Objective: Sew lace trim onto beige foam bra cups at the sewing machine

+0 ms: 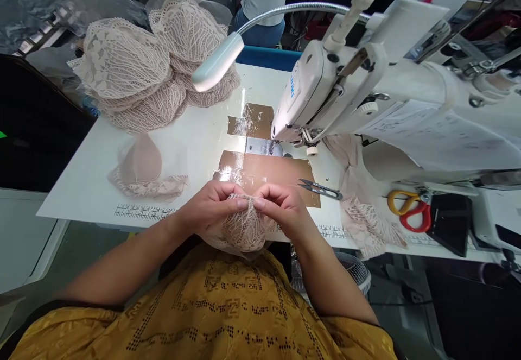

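Between my two hands, at the front edge of the table, hangs a beige lace bra cup [244, 231]. My left hand [217, 201] pinches its upper edge between thumb and forefinger. Right beside it, my right hand [280, 203] pinches the same edge, the two thumbs almost touching. The lace side of the cup faces me, and sheer fabric hangs below it. Thread snips [321, 189] lie to the right of my right hand. Left of my hands rests a smooth beige cup with lace [142, 164] on the white table [203, 126].
A sewing machine [325, 94] stands ahead to the right, with a lamp [220, 61] on a bent neck. Stacked lace cups [126, 67] fill the back left. Lace pieces [364, 224], scissors [415, 213] and a black phone-like slab [450, 223] lie at right. A person [264, 1] is beyond.
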Tool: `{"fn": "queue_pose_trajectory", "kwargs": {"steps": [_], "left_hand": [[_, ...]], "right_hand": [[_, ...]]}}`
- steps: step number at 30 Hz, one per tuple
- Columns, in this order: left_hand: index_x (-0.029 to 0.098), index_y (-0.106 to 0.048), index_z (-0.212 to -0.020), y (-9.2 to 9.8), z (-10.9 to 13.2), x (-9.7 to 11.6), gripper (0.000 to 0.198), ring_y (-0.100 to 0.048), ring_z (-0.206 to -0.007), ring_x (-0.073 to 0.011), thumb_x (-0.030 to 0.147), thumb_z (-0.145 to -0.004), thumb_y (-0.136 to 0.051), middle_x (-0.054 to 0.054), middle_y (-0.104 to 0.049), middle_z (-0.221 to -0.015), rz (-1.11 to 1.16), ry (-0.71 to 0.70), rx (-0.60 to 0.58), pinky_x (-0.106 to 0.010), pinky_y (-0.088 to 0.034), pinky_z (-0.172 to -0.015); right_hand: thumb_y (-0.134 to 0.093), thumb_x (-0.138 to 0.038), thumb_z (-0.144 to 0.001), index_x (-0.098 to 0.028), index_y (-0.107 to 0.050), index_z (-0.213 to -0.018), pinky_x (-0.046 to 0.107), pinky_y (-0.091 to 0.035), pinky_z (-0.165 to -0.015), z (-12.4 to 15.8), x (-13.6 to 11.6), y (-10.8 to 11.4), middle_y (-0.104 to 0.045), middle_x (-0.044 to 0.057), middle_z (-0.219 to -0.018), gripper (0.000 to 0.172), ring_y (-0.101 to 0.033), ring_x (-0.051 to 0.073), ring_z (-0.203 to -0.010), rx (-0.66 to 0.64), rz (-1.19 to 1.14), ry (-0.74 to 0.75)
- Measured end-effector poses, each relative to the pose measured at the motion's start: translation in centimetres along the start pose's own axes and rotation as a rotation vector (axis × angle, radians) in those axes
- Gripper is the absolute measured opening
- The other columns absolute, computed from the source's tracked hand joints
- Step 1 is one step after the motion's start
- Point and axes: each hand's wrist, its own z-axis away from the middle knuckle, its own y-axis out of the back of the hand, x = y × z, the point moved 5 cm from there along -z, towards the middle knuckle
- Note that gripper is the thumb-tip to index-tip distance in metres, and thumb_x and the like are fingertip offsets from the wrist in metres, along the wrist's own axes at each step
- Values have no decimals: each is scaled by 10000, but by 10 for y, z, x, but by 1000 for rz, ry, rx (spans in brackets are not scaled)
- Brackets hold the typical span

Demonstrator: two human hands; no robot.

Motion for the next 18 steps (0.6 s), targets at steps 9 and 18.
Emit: {"fn": "queue_pose_trajectory", "kwargs": {"steps": [9,18], "left_hand": [[152,-612,-763,61,7,55,163,-607,-645,-153,214,-663,-725,10,-636,-674,179,-188,576,-274,-528,-627],[200,-465,-547,10,-77,49,283,-479,-683,-210,178,-796,-596,-31,-451,-589,-1381,-405,400,-339,-388,-700]], "right_hand": [[-710,-399,-762,-199,-691,-849,283,-508,-687,8,0,59,-676,21,-824,219,-613,139,-738,222,0,-4],[-544,-264,-873,-218,-701,-907,288,-415,-599,-6,-29,86,-667,5,-726,167,-560,153,-624,249,613,91]]}}
